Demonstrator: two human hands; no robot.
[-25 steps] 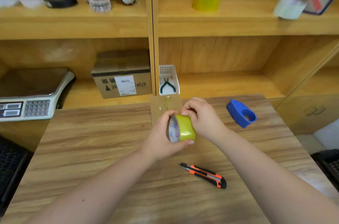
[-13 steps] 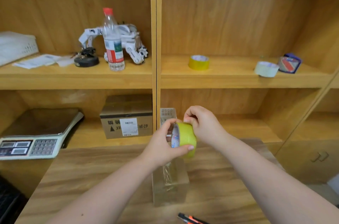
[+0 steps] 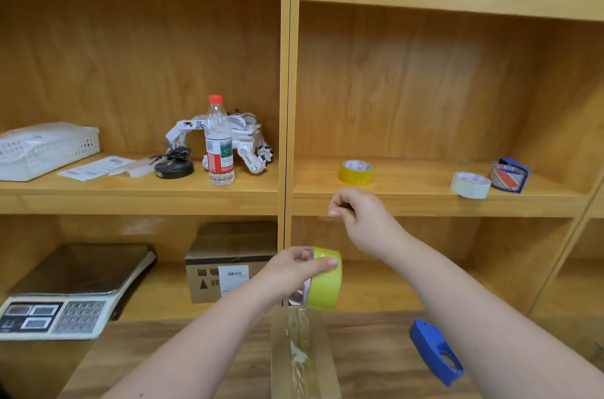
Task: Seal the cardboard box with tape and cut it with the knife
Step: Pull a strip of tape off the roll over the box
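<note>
Head camera view: my left hand is clasped around the yellow tape roll, held in the air just above the far end of the cardboard box on the table, so the roll stays steady while tape pays out. My right hand is raised above and apart from the roll with finger and thumb pinched together, presumably on the clear tape's free end, though the strip itself is too faint to make out. A shiny strip already lies along the box top; the knife is out of frame.
</note>
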